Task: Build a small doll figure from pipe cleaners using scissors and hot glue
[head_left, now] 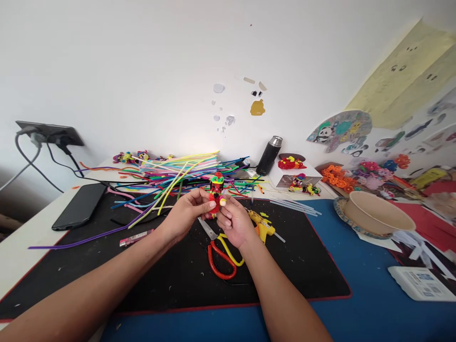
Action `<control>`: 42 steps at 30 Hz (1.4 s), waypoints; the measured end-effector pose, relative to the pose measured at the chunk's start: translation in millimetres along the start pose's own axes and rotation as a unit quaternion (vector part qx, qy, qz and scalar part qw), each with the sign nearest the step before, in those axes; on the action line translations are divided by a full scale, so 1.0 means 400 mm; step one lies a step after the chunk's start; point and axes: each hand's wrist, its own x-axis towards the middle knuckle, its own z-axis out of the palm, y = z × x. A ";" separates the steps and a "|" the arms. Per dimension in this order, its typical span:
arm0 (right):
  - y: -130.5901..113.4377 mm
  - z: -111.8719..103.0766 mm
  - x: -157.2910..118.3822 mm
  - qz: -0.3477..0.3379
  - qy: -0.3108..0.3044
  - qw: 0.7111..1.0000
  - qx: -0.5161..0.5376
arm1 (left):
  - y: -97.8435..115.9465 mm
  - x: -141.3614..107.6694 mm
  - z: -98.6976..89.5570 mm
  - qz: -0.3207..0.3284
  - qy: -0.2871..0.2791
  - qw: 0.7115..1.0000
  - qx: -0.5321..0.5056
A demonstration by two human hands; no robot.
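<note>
Between my two hands a small red pipe-cleaner figure (215, 188) stands upright, with green and yellow trim on its head and black at its middle. My left hand (190, 209) pinches its left side between thumb and fingers. On the other side, my right hand (233, 218) has its fingertips closed on the figure near a small yellow-white part. Scissors (221, 268) with one red and one yellow handle lie on the black mat (285, 280) just below the hands. A yellow glue gun (264, 229) rests beside my right wrist, partly hidden by it.
Loose colourful pipe cleaners (178, 171) heap along the wall. A black phone (80, 205) lies left, a black flask (270, 156) stands at the back. Clear glue sticks (295, 207), a beige bowl (379, 216) and a white box (422, 283) are on the right.
</note>
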 end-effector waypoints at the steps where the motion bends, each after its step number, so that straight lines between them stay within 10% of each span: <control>1: 0.000 0.000 0.000 0.001 0.000 1.000 0.003 | -0.001 0.000 0.000 0.001 0.001 1.000 -0.001; 22: 0.013 0.001 0.003 0.008 0.012 1.000 0.024 | -0.011 0.002 0.003 0.004 0.017 1.000 -0.012; 42: 0.019 0.020 -0.009 -0.134 0.057 0.968 -0.204 | -0.013 0.013 -0.010 0.028 0.082 0.996 -0.033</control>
